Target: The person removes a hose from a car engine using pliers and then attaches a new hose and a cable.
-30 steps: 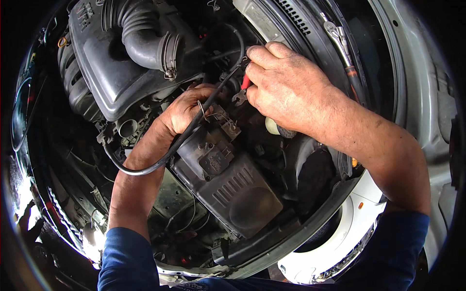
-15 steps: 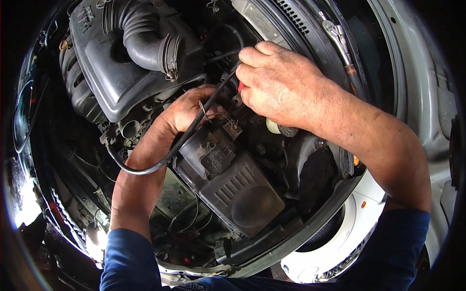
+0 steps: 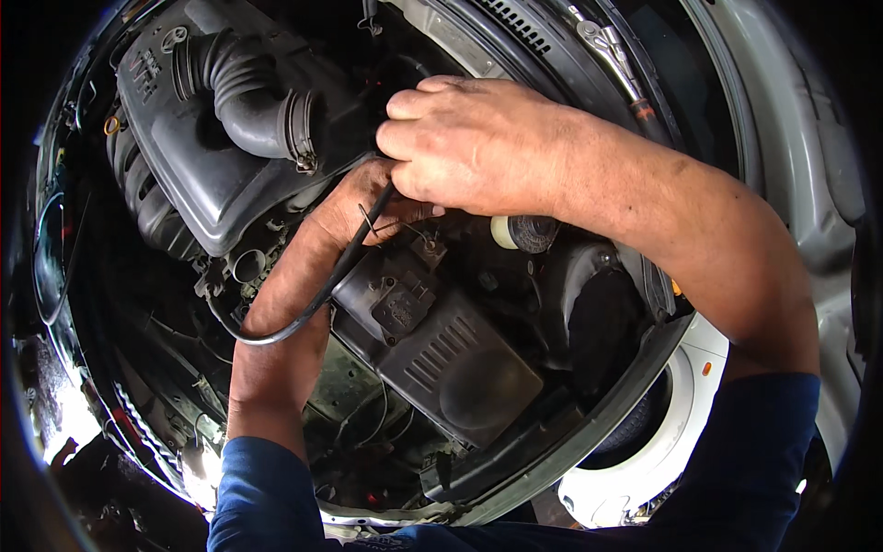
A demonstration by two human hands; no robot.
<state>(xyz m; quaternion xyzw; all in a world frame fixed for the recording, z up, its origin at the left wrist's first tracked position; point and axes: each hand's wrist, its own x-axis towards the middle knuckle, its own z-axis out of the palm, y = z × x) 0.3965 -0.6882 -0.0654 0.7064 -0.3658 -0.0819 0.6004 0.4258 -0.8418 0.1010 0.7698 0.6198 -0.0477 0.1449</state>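
Note:
My right hand (image 3: 474,143) is closed, knuckles up, above the engine bay; what lies inside its fingers is hidden. Just below and left of it, my left hand (image 3: 359,202) reaches in with curled fingers, partly covered by the right hand. The two hands meet. A black rubber hose (image 3: 322,290) loops over my left forearm and runs up between the hands, its upper end out of sight. A thin wire clip (image 3: 368,219) shows against the left hand. Beneath them is the black air filter box (image 3: 460,345) with a bolted square piece (image 3: 405,306) on top.
At upper left lies the black engine cover (image 3: 175,138), with a ribbed intake duct (image 3: 244,97) across it. A ratchet (image 3: 607,51) rests along the windscreen edge. A round black cap (image 3: 532,233) on a pale reservoir sits right of the hands. The fender edge (image 3: 589,442) curves along the near right.
My right hand has moved left, closer over the left hand. A red part seen by its fingers earlier is now hidden. The view has shifted slightly.

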